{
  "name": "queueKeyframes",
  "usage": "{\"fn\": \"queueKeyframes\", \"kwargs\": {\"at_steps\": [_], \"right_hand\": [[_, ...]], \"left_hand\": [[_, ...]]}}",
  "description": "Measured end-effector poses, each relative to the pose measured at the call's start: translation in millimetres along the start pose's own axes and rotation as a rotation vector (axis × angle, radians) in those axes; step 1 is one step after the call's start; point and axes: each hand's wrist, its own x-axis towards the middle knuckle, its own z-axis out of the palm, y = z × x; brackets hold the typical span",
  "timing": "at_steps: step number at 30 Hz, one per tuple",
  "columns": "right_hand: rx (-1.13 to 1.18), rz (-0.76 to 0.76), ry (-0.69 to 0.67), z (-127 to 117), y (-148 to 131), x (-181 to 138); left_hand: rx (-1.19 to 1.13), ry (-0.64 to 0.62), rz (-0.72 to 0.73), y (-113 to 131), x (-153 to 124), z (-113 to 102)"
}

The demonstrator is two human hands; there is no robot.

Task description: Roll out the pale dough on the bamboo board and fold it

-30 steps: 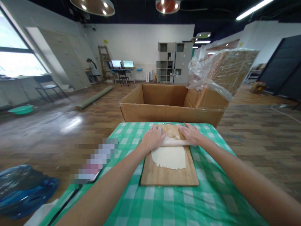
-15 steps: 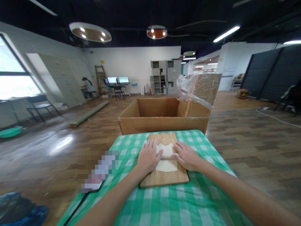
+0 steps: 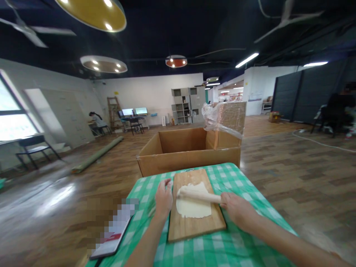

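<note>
A wooden cutting board (image 3: 194, 226) lies on a table with a green checked cloth (image 3: 239, 237). A flat sheet of pale dough (image 3: 191, 207) rests on the board. A pale rolling pin (image 3: 198, 195) lies slantwise across the dough's far part. My right hand (image 3: 236, 209) is closed on the pin's right end. My left hand (image 3: 163, 198) rests at the board's left edge, off the pin, fingers together and partly curled.
An open cardboard box (image 3: 183, 150) with a plastic-wrapped flap (image 3: 225, 116) stands just beyond the table. A pixelated flat item (image 3: 114, 231) lies at the table's left edge. A rolled mat (image 3: 97, 154) lies on the wooden floor. A person (image 3: 96, 122) sits at far desks; another sits at far right (image 3: 338, 107).
Both palms were on the rolling pin, rolling it toward me. Now my left hand has come off to the board's edge and my right hand holds the pin's end at a slant. The camera tilted up.
</note>
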Motion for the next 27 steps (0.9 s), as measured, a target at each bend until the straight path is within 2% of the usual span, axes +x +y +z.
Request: {"fn": "queueKeyframes", "kwargs": {"at_steps": [4, 8, 11, 15, 20, 23, 27], "right_hand": [[-0.025, 0.239, 0.004, -15, 35, -14], [-0.069, 0.320, -0.012, -18, 55, -19], [-0.076, 0.362, -0.068, -15, 49, -19], [-0.050, 0.394, -0.143, -17, 27, -17], [-0.002, 0.295, -0.243, -22, -1, -15], [-0.023, 0.259, -0.261, -22, -5, -5], [-0.005, 0.254, -0.277, -24, 4, 16]], "left_hand": [[0.077, -0.094, 0.118, 6, -13, 4], [0.122, -0.240, 0.269, 25, -23, 9], [0.171, -0.308, 0.335, 32, -30, 12], [0.225, -0.343, 0.333, 27, -32, 12], [0.280, -0.373, 0.328, 22, -33, 11], [0.319, -0.391, 0.295, 26, -34, 9], [0.324, -0.402, 0.270, 30, -35, 7]]}}
